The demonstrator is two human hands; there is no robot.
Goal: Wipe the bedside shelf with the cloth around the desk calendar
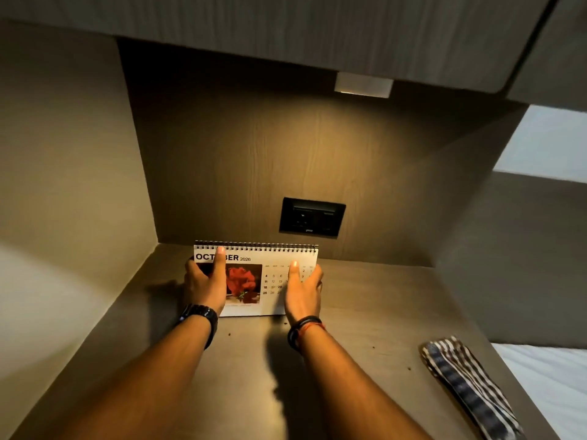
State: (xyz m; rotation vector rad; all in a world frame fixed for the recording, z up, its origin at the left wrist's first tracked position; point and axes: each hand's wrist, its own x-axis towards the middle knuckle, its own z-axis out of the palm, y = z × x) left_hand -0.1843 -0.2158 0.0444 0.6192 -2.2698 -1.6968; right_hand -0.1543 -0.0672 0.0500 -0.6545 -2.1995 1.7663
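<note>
Calendar gripped at both ends, standing slightly left of centre in the frame on the bedside shelf, just in front of the back panel and below the black socket plate. The left hand is closed around the left edge, thumb laid up across the printed month; the right hand is closed around the right edge, thumb on the date grid. A two-sided hold is judged to serve for lifting or shifting the calendar so the surface beneath can be wiped. The printed face is turned toward the camera, spiral binding uppermost, long axis running left to right across the frame. The striped cloth lies untouched at lower right, well apart from both hands; dark crumbs are scattered between.
</note>
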